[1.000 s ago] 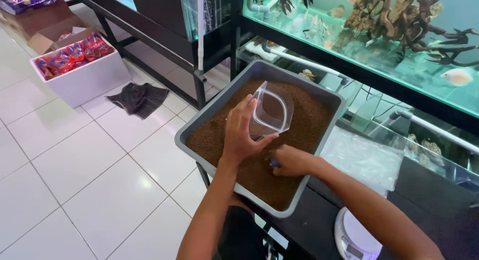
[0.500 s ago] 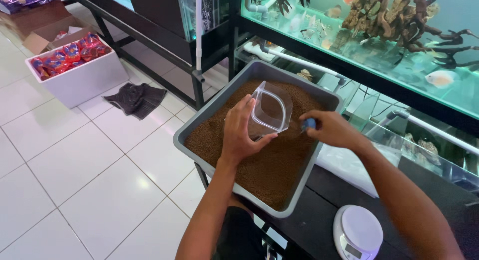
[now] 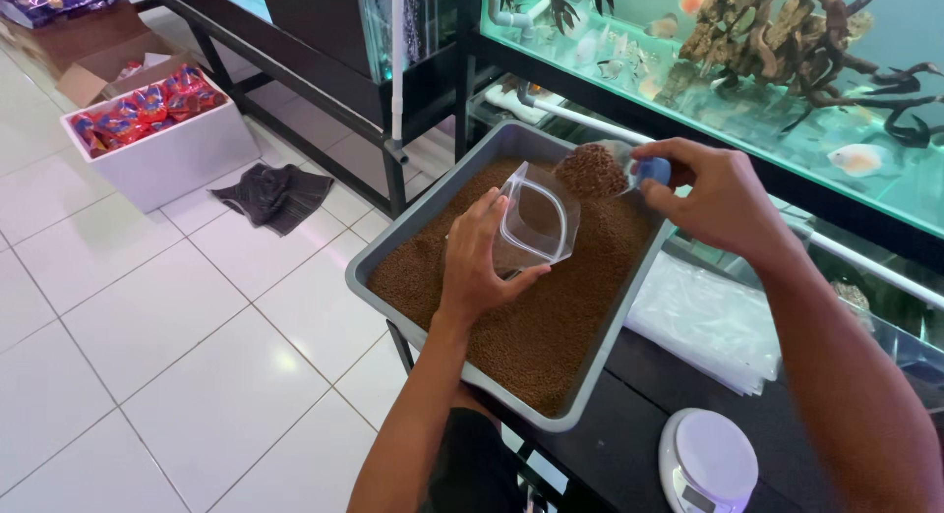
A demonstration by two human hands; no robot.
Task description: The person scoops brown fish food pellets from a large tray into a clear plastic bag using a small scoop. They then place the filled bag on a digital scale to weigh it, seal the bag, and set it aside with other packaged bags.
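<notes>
Holding a clear plastic bag [image 3: 536, 218] open with your left hand [image 3: 479, 267], fingers wrapped on its edge, your right hand [image 3: 723, 193] squeezed tight on a scoop [image 3: 600, 167] heaped with brown pellets, just beside the bag, above the grey tray [image 3: 388, 252] of pellets.

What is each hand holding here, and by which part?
Left hand holds the open clear bag by its side edge. Right hand holds a scoop heaped with brown pellets by its blue handle.
</notes>
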